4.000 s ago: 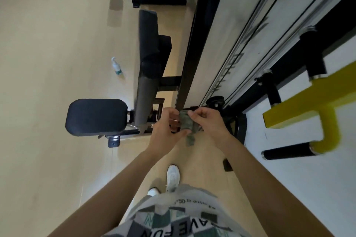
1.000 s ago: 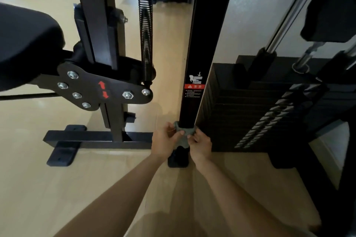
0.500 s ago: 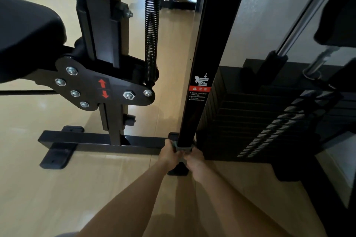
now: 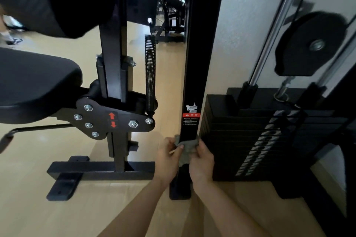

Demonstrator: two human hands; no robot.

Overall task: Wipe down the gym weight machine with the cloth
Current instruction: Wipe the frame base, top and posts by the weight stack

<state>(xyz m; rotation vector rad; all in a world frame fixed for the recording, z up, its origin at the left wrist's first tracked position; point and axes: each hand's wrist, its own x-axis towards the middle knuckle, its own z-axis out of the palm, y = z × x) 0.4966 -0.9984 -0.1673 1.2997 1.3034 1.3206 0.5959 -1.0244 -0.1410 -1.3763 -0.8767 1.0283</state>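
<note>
Both hands hold the cloth (image 4: pixel 186 147) wrapped around the front of the black post (image 4: pixel 194 75) of the machine. The left hand (image 4: pixel 168 161) pinches the left end and the right hand (image 4: pixel 201 161) grips the right end, so each grip is closed on the cloth and the cloth is stretched between them, touching the post.

Compared with half a second ago, the cloth sits higher on the post. Then it was low, close to the foot (image 4: pixel 180 188) of the post on the floor; now it is just below the warning label (image 4: pixel 190 115), and a bare part of the post shows under the hands. One second ago the cloth was also around this height, so the hands went down and came up again. I judge this as one full stroke along the lower part of the post.

For the task this means the wiping has started, but only a short section near the bottom is done. The long upper part of the post, the weight stack (image 4: pixel 250 136) just beside it on the right, and the seat (image 4: pixel 32 84) on the left are likely not wiped yet.
</note>
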